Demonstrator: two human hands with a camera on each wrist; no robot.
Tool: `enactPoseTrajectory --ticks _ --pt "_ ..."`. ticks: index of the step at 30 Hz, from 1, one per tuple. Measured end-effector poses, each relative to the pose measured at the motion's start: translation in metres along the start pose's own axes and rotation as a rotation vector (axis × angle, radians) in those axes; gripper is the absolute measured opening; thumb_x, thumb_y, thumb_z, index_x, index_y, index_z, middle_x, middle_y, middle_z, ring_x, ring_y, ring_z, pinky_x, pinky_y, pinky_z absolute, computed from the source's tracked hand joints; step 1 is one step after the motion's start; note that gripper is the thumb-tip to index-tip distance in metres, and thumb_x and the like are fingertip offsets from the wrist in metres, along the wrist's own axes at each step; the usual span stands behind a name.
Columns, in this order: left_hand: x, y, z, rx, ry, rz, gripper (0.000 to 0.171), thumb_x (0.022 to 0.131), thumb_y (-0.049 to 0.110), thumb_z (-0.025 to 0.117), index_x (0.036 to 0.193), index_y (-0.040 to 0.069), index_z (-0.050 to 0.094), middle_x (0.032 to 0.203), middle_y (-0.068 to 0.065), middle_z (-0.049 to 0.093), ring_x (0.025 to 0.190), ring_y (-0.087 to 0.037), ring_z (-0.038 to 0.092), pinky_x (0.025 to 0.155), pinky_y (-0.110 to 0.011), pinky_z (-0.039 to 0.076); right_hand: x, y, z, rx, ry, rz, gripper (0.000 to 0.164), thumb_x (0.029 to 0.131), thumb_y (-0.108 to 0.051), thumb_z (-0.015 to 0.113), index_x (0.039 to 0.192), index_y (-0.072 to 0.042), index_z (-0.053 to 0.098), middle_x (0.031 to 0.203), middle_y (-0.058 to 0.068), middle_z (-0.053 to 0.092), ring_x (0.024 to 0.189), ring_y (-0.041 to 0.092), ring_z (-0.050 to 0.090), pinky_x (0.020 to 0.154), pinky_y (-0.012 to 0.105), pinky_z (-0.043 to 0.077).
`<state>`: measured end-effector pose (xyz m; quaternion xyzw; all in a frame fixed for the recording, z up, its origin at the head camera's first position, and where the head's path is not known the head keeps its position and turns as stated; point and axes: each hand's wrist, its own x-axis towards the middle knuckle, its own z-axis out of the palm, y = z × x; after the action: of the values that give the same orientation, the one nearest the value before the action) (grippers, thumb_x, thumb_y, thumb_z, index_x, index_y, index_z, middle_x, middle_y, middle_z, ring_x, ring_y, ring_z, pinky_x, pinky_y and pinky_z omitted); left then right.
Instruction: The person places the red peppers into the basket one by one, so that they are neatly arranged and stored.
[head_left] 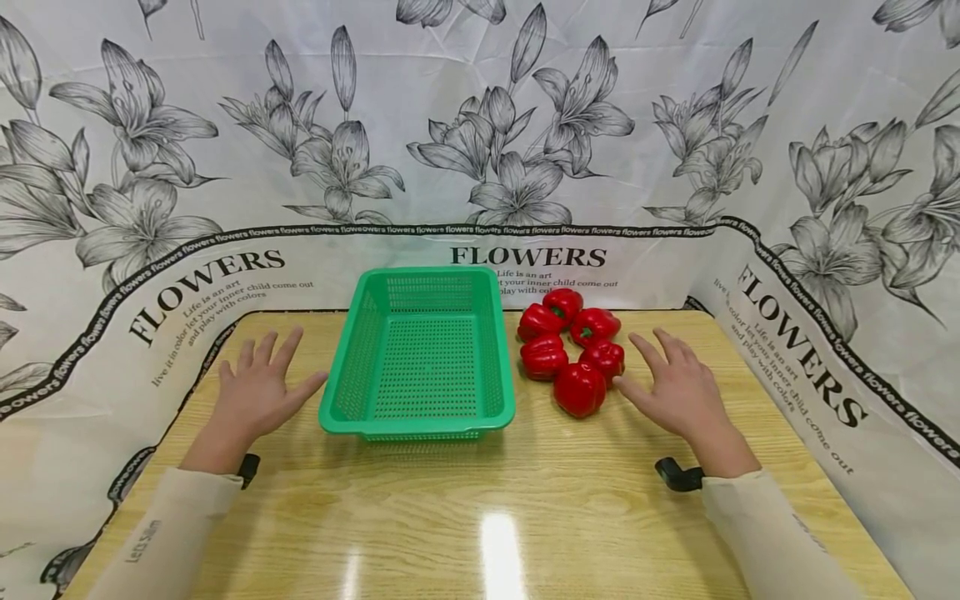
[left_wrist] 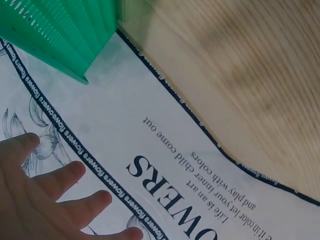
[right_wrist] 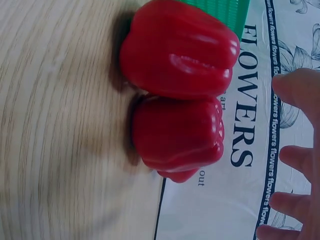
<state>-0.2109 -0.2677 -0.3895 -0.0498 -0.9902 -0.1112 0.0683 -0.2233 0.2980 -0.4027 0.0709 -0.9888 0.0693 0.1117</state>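
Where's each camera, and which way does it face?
Head: on the head, facing forward and down at a green basket and red peppers; left hand, right hand and sleeves show.
Left wrist: on that wrist, facing basket and cloth; left hand partly shows.
Right wrist: on that wrist, facing peppers and table; right hand partly shows.
Head and right wrist share peppers.

Probably a makeshift booth, floral sheeting [head_left: 442, 200] walling the table [head_left: 405, 508] on 3 sides.
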Motion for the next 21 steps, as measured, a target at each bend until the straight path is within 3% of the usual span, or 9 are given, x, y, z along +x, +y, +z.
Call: enactPoseTrajectory --ticks 10,14,21 --pt "0.001 0.004 0.009 -0.101 0.001 0.056 0.077 0.096 0.057 0.038 0.156 0.013 0.016 0.151 -0.032 0.026 0.133 -0.056 0.027 0.098 -0.075 0.023 0.008 -0.019 0.008 0.021 -0.012 -0.05 0.075 0.088 -0.059 0.053 0.148 -0.017 0.036 0.149 0.025 0.032 0.127 0.052 0.038 0.093 0.07 0.037" --pt "0.005 0.006 0.013 -0.177 -0.019 0.072 0.074 0.099 0.052 0.037 0.157 0.012 0.014 0.152 -0.033 0.025 0.135 -0.055 0.027 0.1 -0.072 0.027 0.009 -0.025 0.01 0.039 -0.02 -0.057 0.072 0.088 -0.054 0.056 0.147 -0.016 0.038 0.144 0.022 0.038 0.123 0.048 0.043 0.089 0.067 0.041" --pt "0.012 0.01 0.018 -0.336 -0.057 0.084 0.071 0.101 0.047 0.035 0.157 0.01 0.01 0.155 -0.029 0.022 0.14 -0.05 0.021 0.108 -0.065 0.022 0.01 -0.035 0.016 0.083 -0.009 -0.075 0.064 0.087 -0.048 0.06 0.14 -0.014 0.049 0.135 0.022 0.048 0.116 0.042 0.049 0.085 0.062 0.047"
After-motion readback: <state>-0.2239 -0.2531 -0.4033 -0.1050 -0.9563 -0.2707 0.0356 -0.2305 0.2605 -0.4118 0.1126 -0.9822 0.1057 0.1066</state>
